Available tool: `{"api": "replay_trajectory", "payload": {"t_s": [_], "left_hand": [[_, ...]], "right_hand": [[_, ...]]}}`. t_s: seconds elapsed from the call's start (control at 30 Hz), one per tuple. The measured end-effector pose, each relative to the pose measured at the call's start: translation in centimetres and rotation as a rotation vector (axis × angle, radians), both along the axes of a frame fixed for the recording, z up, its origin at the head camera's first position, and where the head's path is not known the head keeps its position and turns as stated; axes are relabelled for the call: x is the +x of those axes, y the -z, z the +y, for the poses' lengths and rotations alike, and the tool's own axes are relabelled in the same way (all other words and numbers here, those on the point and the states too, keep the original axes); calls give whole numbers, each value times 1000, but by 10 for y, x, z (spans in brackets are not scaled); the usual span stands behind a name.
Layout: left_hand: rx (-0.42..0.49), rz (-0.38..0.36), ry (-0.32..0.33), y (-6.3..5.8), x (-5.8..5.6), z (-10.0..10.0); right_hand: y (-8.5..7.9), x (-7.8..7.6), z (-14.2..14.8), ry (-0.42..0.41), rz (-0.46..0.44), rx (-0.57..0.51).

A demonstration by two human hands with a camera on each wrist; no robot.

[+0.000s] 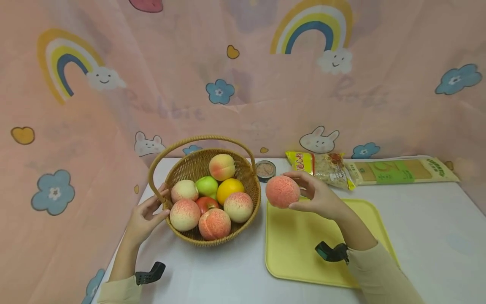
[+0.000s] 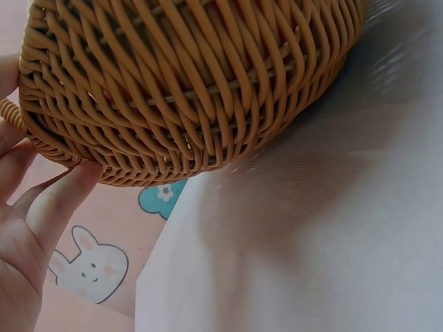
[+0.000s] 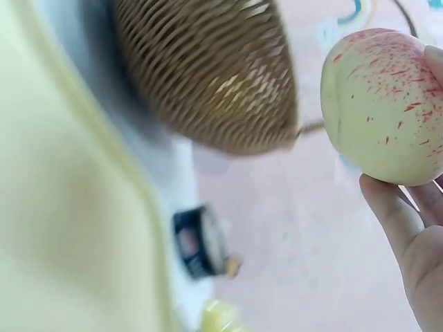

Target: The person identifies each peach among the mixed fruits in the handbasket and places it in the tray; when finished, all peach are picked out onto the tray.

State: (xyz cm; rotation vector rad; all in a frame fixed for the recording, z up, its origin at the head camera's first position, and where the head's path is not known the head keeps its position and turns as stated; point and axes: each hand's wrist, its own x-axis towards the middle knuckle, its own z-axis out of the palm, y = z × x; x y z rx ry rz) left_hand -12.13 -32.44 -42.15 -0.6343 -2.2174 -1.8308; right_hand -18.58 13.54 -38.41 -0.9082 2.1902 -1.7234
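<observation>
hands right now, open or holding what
Left hand: holding the round brown wicker basket at its side.
Right hand: holding a round pink-and-cream peach.

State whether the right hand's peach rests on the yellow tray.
No: the right hand holds the peach in the air, apart from the yellow tray.

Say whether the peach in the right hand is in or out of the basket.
Out: the right hand holds the peach beside the basket, with a gap showing between the two.
</observation>
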Motion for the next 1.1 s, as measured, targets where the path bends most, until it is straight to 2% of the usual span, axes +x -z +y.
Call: {"api": "replay_trajectory", "payload": {"t_s": [0.37, 0.53, 0.7, 0.83, 1.0, 1.1], "left_hand": [[-40, -40, -13, 0, 2, -5], [-50, -56, -5, 1, 3, -5], [-52, -54, -13, 2, 3, -5], [-38, -26, -5, 3, 1, -3], [6, 9, -3, 3, -1, -1], [12, 14, -9, 3, -1, -1]], "right_hand": [[61, -7, 17, 120, -189, 36], [82, -7, 17, 114, -229, 37], [90, -10, 16, 73, -238, 21], [91, -13, 18, 58, -227, 16], [93, -15, 21, -18, -262, -19], [92, -14, 23, -33, -279, 0]]}}
